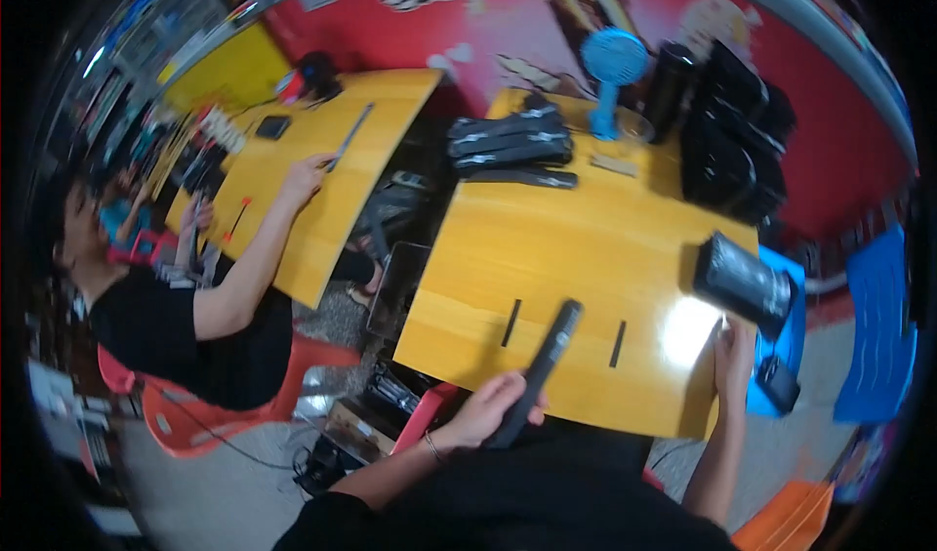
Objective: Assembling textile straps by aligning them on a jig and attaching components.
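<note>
Modest indoor light; white glare washes out part of the yellow counter (576, 234), and soft shadow lies just beyond the left fingers (501, 391). Fine detail blurs, and the fisheye rim (straight edges bowing) fades to black.

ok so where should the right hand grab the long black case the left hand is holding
Probably by the far end of the long black case, coming in from the right. The left hand wraps its lower part, while the case slants away from the body and slightly right, leaving that slim end uncovered. The right hand is already on that side, so fingers could likely close across its narrow width.
</note>
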`<state>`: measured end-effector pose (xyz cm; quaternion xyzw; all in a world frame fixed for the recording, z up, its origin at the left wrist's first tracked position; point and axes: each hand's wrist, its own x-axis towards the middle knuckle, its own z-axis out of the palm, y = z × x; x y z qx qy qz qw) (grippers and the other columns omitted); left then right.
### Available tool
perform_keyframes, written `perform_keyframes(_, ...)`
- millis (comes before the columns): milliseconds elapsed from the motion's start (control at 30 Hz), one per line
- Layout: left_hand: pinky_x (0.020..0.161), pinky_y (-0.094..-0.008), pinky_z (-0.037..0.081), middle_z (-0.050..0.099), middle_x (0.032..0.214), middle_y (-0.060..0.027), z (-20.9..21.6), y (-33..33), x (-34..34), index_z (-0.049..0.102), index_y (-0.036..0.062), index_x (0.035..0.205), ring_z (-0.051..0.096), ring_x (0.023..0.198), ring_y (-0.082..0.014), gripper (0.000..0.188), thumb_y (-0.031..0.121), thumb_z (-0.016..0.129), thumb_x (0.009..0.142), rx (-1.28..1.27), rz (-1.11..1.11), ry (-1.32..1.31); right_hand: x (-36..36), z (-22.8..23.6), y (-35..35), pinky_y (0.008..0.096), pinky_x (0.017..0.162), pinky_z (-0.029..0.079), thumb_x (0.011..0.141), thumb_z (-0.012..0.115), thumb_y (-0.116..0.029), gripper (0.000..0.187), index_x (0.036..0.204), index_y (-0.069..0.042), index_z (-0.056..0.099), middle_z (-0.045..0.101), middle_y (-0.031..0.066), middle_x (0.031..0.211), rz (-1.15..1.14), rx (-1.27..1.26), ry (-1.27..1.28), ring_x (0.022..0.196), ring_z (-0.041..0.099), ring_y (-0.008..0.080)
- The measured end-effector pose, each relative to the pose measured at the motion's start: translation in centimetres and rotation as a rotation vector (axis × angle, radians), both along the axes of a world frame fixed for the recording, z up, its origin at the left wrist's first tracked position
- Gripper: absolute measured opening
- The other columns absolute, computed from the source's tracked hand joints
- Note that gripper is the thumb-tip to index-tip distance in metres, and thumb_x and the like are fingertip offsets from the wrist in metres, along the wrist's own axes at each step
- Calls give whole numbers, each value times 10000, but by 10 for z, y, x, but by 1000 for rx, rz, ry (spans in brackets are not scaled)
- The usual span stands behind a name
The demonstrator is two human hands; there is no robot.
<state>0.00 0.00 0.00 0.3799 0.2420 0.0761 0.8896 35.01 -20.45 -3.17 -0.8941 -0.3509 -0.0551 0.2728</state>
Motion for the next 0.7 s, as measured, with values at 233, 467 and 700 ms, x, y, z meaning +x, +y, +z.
perform_keyframes(233, 742, -276, 456, 541, 952, -106, -17, -1, -19, 239, -13, 1388, 555, 777, -166, 468, 229, 305, 993, -292, -232, -203, -31, -6, 23, 365, 656, 419, 815, 512, 13, 236, 1042, -24, 565, 520, 122, 743, 22, -79, 103, 711, 522, 253)
perform_keyframes(467, 689, -268, 497, 564, 1025, -70, -16, 41, -2, 339, 73, 1364, 579, 751, -132, 428, 258, 386, 981, -323, 195, -182, -67, 21, 49, 323, 720, 429, 848, 438, 36, 172, 962, 18, 565, 526, 135, 859, 141, 129, 135, 803, 532, 247)
perform_keyframes(700, 836, -343, 495, 557, 1086, -84, 16, 92, 46, 415, 77, 1312, 579, 943, -191, 378, 217, 437, 962, -151, 342, -468, -151, 75, 113, 219, 615, 397, 928, 441, -52, 216, 1068, 30, 584, 581, 24, 715, 316, 423, 889, 675, 522, 82)
